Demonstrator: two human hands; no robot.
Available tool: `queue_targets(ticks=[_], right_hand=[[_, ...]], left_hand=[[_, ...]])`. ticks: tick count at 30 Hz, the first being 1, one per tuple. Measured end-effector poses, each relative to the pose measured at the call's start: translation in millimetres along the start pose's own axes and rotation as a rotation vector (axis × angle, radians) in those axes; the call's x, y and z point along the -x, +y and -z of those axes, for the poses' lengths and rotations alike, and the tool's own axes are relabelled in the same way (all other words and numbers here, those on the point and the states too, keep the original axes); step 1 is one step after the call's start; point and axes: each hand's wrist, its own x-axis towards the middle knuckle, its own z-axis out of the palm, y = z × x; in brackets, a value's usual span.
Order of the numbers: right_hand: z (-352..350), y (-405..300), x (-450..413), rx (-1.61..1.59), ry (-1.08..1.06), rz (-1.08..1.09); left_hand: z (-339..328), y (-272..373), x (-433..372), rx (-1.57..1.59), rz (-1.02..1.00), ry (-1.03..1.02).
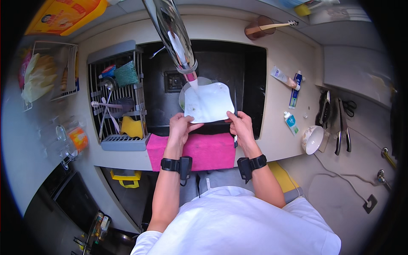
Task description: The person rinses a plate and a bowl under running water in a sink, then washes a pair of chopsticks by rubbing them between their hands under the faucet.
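Observation:
Over the black sink (pixel 220 60) I hold a white squarish plate (pixel 207 105) by its near corners. My left hand (pixel 181 125) grips the left corner, thumb on top. My right hand (pixel 241 126) pinches the right corner. A thin dark stick (pixel 236 140) runs alongside the right fingers; whether they hold it is unclear. Water flows from the chrome faucet (pixel 183 41) onto the plate, where small dark specks show. Beneath the plate, a round, pale dish (pixel 182 97) is partly hidden.
Left of the basin, a grey rack (pixel 124 143) holds a ladle, a green scouring pad (pixel 126 74) and a yellow cloth (pixel 132 127). A pink towel (pixel 207 153) hangs over the front edge. At right are tubes (pixel 290 122), a bowl (pixel 314 140) and knives (pixel 342 127).

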Motion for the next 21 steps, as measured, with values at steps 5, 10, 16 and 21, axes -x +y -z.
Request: queue_targets(ticks=[5, 10, 16, 21], right_hand=[[-2, 6, -5, 0.010, 0.008, 0.068], [-8, 1, 0, 0.025, 0.066, 0.151], [7, -6, 5, 0.713, 0.382, 0.611], [14, -23, 23, 0.775, 0.382, 0.750]], left_hand=[[7, -3, 2, -0.113, 0.042, -0.042], [21, 13, -10, -0.649, -0.190, 0.054], [-19, 115, 26, 0.205, -0.624, -0.229], [-22, 171, 25, 0.605, -0.375, -0.484]])
